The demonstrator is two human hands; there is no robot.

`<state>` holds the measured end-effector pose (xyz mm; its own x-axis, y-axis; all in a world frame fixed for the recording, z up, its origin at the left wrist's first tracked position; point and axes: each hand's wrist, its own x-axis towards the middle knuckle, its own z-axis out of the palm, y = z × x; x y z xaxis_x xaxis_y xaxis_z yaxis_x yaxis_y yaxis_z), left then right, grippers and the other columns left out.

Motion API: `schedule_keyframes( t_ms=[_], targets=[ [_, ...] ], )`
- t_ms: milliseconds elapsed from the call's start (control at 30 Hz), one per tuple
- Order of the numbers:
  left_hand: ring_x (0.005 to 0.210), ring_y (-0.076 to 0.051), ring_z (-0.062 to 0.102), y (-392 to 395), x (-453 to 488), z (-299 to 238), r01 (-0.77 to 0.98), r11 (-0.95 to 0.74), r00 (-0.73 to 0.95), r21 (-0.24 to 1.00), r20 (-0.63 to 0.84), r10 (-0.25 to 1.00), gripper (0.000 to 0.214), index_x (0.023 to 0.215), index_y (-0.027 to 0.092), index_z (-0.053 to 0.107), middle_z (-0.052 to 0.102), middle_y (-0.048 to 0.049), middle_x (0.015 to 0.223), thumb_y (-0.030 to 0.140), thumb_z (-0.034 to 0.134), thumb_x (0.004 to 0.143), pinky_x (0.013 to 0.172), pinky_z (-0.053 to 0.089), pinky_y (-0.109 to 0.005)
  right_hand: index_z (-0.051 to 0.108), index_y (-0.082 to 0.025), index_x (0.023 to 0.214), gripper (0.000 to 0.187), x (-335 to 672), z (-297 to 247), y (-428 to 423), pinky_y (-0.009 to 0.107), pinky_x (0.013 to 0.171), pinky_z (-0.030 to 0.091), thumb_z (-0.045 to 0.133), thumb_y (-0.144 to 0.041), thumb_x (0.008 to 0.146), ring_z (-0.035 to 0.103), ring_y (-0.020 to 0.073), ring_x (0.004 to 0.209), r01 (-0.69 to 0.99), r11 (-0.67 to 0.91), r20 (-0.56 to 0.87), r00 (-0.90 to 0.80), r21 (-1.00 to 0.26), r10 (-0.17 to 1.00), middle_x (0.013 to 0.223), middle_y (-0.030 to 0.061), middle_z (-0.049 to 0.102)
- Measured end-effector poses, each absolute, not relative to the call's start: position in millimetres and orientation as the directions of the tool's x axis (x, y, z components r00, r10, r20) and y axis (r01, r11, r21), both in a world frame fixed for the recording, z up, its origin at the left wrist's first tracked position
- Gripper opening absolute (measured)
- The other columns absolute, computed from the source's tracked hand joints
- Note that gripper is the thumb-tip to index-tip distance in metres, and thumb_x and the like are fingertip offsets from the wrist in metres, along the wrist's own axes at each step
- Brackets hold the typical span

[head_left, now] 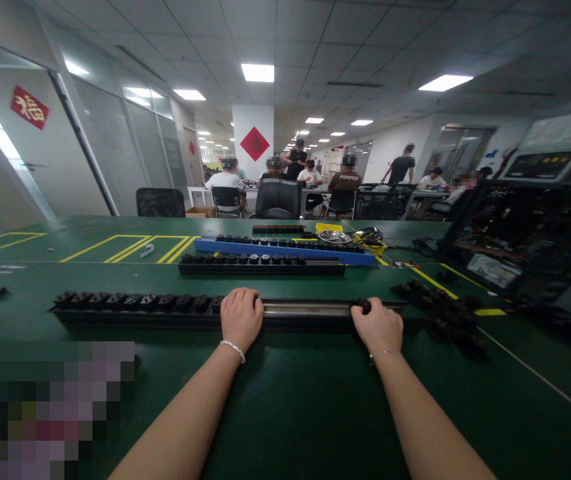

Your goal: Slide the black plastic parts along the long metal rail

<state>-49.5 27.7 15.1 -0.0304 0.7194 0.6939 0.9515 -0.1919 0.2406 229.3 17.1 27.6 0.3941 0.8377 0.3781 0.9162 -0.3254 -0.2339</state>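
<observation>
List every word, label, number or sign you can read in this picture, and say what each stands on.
"福": red sign on the door at left.
"PUMPK", last letters unclear: back of a brown top.
Too blurred or small to read: red diamond on the pillar; small red sign farther back; white label on the dark case at right.
No number is legible.

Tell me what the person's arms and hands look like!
The left hand and right hand wear no gloves. A silvery bracelet circles the left wrist, and a thinner bracelet the right. No sleeves show on the forearms.
</observation>
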Motion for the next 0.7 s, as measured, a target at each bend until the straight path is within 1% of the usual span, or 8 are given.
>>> schedule_keyframes(
  t_ms=[167,333,567,700],
  targets=[
    [0.1,-0.025,0.055,27.8,-49.5,15.6,0.953,-0.189,-0.031,0.239,0.692,0.721,0.017,0.089,0.021,0.063,0.067,-0.0057,0.093,0.023,0.046,0.084,0.088,0.037,-0.039,0.059,-0.015,0.089,0.031,232.1,28.5,16.8,0.034,0.078,0.035,0.039,-0.036,0.08,0.059,0.0245,0.081,0.921,-0.313,0.374,0.381,-0.231,0.846,0.078,0.0111,0.065],
    [0.099,-0.025,0.056,29.7,-50.3,13.8,0.955,-0.186,-0.033,0.231,0.706,0.708,0.017,0.088,0.021,0.063,0.067,-0.0058,0.092,0.024,0.046,0.083,0.088,0.037,-0.039,0.06,-0.015,0.089,0.03,234.0,24.7,16.5,0.034,0.077,0.034,0.039,-0.035,0.08,0.058,0.0234,0.079,0.928,-0.305,0.403,0.368,-0.213,0.838,0.076,0.01,0.064],
    [0.099,-0.025,0.055,29.5,-50.3,13.7,0.953,-0.192,-0.032,0.236,0.706,0.708,0.017,0.088,0.021,0.063,0.067,-0.0054,0.092,0.024,0.047,0.083,0.087,0.037,-0.039,0.062,-0.016,0.091,0.034,234.9,18.3,18.5,0.036,0.087,0.032,0.04,-0.038,0.079,0.058,0.0231,0.076,0.925,-0.323,0.466,0.379,-0.198,0.799,0.071,0.0085,0.063],
    [0.099,-0.024,0.055,29.1,-50.2,14.0,0.954,-0.187,-0.033,0.233,0.705,0.708,0.017,0.088,0.021,0.063,0.067,-0.005,0.092,0.024,0.047,0.083,0.087,0.037,-0.039,0.063,-0.015,0.094,0.036,238.1,17.2,19.2,0.035,0.085,0.033,0.04,-0.038,0.079,0.058,0.0232,0.076,0.924,-0.32,0.475,0.381,-0.208,0.793,0.071,0.0093,0.064]
  ],
)
